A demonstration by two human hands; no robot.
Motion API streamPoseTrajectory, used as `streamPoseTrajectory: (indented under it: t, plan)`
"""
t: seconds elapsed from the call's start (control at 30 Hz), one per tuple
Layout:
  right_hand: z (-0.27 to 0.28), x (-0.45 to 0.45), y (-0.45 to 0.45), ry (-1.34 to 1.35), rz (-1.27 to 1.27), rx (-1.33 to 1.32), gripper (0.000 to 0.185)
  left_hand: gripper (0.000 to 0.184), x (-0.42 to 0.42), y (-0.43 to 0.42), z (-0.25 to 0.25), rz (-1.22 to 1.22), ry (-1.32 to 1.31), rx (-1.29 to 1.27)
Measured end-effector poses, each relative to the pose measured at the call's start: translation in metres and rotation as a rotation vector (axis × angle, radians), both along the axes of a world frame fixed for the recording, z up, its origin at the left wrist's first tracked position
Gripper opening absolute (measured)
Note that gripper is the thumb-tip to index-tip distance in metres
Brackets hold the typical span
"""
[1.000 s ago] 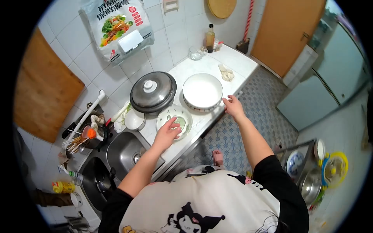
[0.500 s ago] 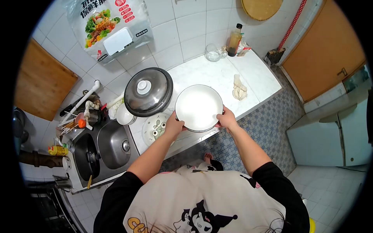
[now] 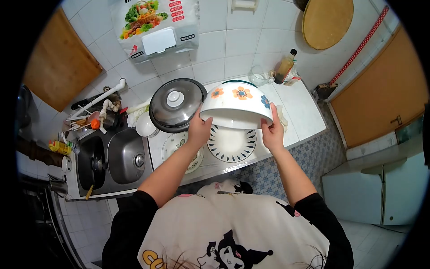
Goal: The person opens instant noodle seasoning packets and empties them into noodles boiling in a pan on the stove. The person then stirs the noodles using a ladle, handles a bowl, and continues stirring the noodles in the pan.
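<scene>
Tilted in front of me, a white enamel-looking bowl (image 3: 241, 101) with orange and blue flowers has its opening turned down towards me. My left hand (image 3: 199, 130) grips its left rim, thumb inside the edge. On the opposite side my right hand (image 3: 273, 133) is closed on the right rim. Below the bowl lies a white plate (image 3: 232, 145) with dark blue strokes round its border, partly hidden by it. A second plate (image 3: 172, 146) with a green pattern is on the counter, partly covered by my left forearm.
A lidded dark pot (image 3: 188, 101) stands behind my left hand, beside a small white bowl (image 3: 144, 124). The sink (image 3: 127, 157) is at left. A bottle (image 3: 285, 67) and glass jug (image 3: 258, 76) stand at the back right; a pale crumpled item (image 3: 282, 117) lies nearer.
The bowl was upright, its inside facing up; now it is lifted and tipped over, showing its flowered outside. The blue-bordered plate beneath has come into view. The camera view has shifted.
</scene>
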State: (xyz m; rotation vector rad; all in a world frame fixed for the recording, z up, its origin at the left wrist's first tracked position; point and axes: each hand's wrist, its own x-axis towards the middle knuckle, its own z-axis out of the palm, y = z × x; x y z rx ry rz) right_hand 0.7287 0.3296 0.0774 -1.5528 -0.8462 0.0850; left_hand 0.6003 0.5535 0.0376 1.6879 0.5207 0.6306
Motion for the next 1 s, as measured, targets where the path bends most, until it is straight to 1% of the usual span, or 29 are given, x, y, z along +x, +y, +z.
streamPoseTrajectory:
  t: [0.07,0.1,0.2,0.3,0.4,0.47,0.5,0.57,0.6,0.63,0.73,0.77,0.87,0.9,1.0]
  plan:
    - [0.004,0.007,0.001,-0.105,-0.028,-0.039,0.063,0.054,0.001,-0.003,0.02,-0.012,-0.023,0.032]
    - [0.006,0.008,0.003,-0.171,-0.029,0.013,0.062,0.056,0.001,-0.005,0.025,-0.008,-0.05,-0.032]
    - [0.013,0.007,0.006,-0.289,-0.065,0.029,0.061,0.058,0.001,-0.006,0.029,0.017,-0.135,0.195]
    - [0.012,0.01,0.006,-0.297,-0.07,0.019,0.06,0.059,-0.002,-0.006,0.028,0.023,-0.135,0.218]
    - [0.017,0.011,0.006,-0.215,-0.012,0.01,0.061,0.057,-0.002,-0.007,0.03,0.029,-0.126,0.186]
    - [0.018,0.011,0.008,-0.206,-0.013,0.033,0.062,0.056,0.001,-0.001,0.017,0.024,-0.108,0.064]
    - [0.018,0.011,0.009,-0.202,-0.012,0.046,0.063,0.056,0.0,-0.002,0.024,0.024,-0.1,0.003]
    - [0.02,0.011,0.008,0.044,0.038,0.038,0.066,0.053,-0.011,-0.001,0.041,-0.038,-0.075,-0.095]
    - [0.023,0.012,0.009,0.167,0.068,0.031,0.067,0.051,-0.02,-0.002,0.057,-0.064,-0.063,-0.145]
    - [0.028,0.015,0.013,0.147,0.1,-0.002,0.072,0.039,-0.028,-0.001,0.067,-0.04,-0.047,-0.135]
    - [0.048,0.009,0.026,0.519,0.347,-0.092,0.075,0.023,-0.058,0.018,0.092,-0.03,0.13,-0.208]
    - [0.044,0.005,0.035,0.656,0.432,-0.066,0.08,0.019,-0.07,0.021,0.091,0.032,0.165,-0.221]
    - [0.054,-0.031,0.065,0.976,0.647,0.116,0.083,0.019,-0.119,0.02,0.096,0.112,0.209,-0.369]
    - [0.056,-0.041,0.077,0.981,0.693,0.092,0.083,0.021,-0.137,0.023,0.091,0.136,0.229,-0.389]
    - [0.033,-0.07,0.116,0.867,0.714,0.057,0.072,0.024,-0.194,0.015,0.107,0.273,0.216,-0.401]
